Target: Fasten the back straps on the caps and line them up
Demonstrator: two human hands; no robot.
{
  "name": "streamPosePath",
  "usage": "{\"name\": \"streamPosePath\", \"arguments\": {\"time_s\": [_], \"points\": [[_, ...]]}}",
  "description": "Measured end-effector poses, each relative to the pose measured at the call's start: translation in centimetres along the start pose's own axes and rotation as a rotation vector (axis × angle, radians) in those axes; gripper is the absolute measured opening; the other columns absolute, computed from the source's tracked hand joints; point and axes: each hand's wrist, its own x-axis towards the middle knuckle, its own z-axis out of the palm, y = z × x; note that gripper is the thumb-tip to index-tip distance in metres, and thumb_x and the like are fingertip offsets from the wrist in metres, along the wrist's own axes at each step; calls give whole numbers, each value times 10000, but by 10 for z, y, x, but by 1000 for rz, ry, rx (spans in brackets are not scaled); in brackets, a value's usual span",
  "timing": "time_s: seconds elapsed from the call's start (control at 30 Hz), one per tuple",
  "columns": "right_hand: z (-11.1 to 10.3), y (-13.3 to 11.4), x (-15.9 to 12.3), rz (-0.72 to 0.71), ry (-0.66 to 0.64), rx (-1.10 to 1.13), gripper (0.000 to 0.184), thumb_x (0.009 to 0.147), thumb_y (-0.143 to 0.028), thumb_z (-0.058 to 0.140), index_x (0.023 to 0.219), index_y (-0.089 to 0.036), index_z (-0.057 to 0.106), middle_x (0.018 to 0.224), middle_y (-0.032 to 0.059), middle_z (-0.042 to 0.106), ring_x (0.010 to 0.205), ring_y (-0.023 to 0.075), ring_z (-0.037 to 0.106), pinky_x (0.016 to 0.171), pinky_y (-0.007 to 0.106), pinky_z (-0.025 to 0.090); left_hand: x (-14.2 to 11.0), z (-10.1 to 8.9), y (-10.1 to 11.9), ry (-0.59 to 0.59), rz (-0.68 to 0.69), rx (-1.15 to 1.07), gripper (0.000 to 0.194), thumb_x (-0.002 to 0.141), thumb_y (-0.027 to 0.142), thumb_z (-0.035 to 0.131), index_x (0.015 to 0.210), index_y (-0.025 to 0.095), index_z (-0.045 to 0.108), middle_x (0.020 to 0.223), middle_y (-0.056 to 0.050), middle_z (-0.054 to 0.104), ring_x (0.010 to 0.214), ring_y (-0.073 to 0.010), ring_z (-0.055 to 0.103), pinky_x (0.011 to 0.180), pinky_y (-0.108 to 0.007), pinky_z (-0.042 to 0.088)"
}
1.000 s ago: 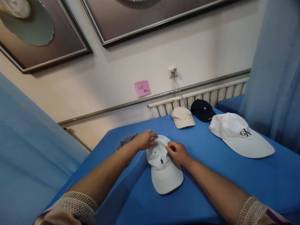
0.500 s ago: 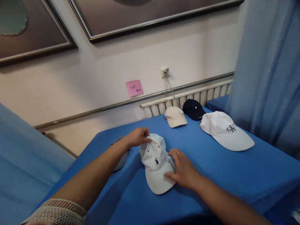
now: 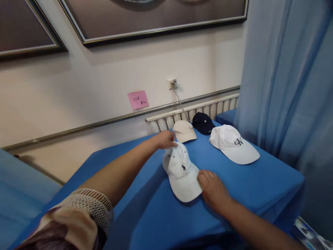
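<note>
A white baseball cap [image 3: 179, 166] with a small dark horse-rider emblem is between my hands over the blue-covered table [image 3: 153, 215]. My left hand [image 3: 166, 139] pinches the top of its crown, pulling the cloth up into a fold. At the right edge of the brim, my right hand [image 3: 212, 187] is closed on it with curled fingers. Behind the held cap sit a cream cap [image 3: 184, 131] and a navy cap [image 3: 203, 123]. Farther right lies a larger white cap [image 3: 232, 144] with black CK lettering.
A radiator [image 3: 221, 107] and a metal pipe [image 3: 104, 122] run along the wall behind the table. Blue curtains [image 3: 281, 76] hang on the right, with another blue curtain [image 3: 26, 191] at left. A pink note [image 3: 138, 100] is stuck near a wall socket [image 3: 172, 83].
My left hand has carried the white cap to the right, toward the cream cap. My right hand has gone from open beside the brim to closed on its edge. The view has shifted.
</note>
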Motion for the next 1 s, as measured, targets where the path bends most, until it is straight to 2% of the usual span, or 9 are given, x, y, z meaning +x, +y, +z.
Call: {"name": "streamPosePath", "arguments": {"time_s": [0.17,0.3,0.43,0.57,0.77,1.0], "points": [[-16,69,-9,134,0,-115,251,773,2,445,931,-168,541,1031,125,595,931,250,521,794,354,381,56,-3,39,59,50,4,291,717,406,662,858,151,670,806,-63,690,733,-190,602,594,-262,377],[-15,98,-14,200,-17,-170,207,793,-15,438,862,-191,523,931,103,597,860,243,537,755,351,381,96,7,60,74,66,0,299,732,424,649,845,148,681,833,-81,698,764,-208,613,610,-275,389],[-12,105,-16,279,-36,-183,178,795,-39,451,784,-214,485,787,66,570,758,228,529,695,342,369,120,15,68,83,68,-6,289,740,423,641,831,151,682,821,-84,699,769,-217,621,615,-279,399],[-17,105,-17,346,-40,-172,144,789,-64,473,782,-208,468,795,63,552,775,227,526,706,337,359,131,14,70,106,72,-15,294,726,428,654,850,162,676,834,-71,696,785,-215,625,631,-271,407],[-21,104,-19,468,-58,-191,121,792,-82,492,808,-197,461,818,73,540,804,237,519,733,344,347,134,19,80,120,109,-54,269,728,419,661,837,173,662,822,-53,691,785,-202,626,624,-262,410],[-18,106,-21,479,-39,-141,140,787,-70,479,796,-207,451,803,67,524,796,230,520,731,336,359,129,26,81,170,104,-122,255,717,401,686,814,167,653,797,-53,685,769,-200,625,629,-260,424]]}}
